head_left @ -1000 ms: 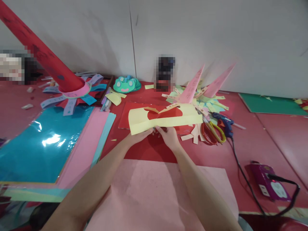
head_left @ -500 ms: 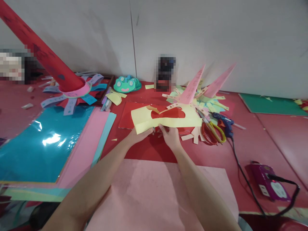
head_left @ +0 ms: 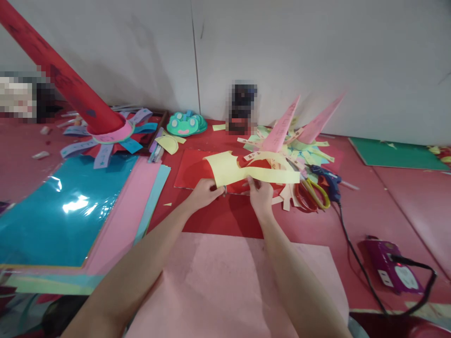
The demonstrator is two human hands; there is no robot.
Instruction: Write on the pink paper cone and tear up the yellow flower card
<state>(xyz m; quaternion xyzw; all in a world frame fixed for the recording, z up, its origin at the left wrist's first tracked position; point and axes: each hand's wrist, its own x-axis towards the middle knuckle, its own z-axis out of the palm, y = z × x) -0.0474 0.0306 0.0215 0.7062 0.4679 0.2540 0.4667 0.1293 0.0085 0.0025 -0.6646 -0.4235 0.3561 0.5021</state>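
A pale yellow paper sheet [head_left: 225,169] with a large cut-out opening is held up over the table, its lower strip reaching to the right. My right hand [head_left: 261,196] pinches the lower edge of this strip, thumb in front. At the sheet's lower left corner my left hand [head_left: 204,195] is closed with its fingers curled at the edge; its fingertips are partly hidden. Under the sheet lies a red board [head_left: 190,171]. Beyond it stand a pink paper cone [head_left: 282,126] and a second pink cone [head_left: 322,119], with cut paper strips around their bases.
Scissors [head_left: 321,195], a blue glue gun [head_left: 326,180] and cut strips [head_left: 287,197] lie to the right, near a purple power box [head_left: 394,267]. Green frog faces [head_left: 183,124] sit behind. Leftward are a tall red cone [head_left: 70,75] and blue sheets [head_left: 70,211]. Pink paper [head_left: 225,277] lies in front.
The yellow sheet has shifted to the right and turned, its left end now lifted more. My right hand has moved right along with it; my left hand has moved slightly, with more of it showing.
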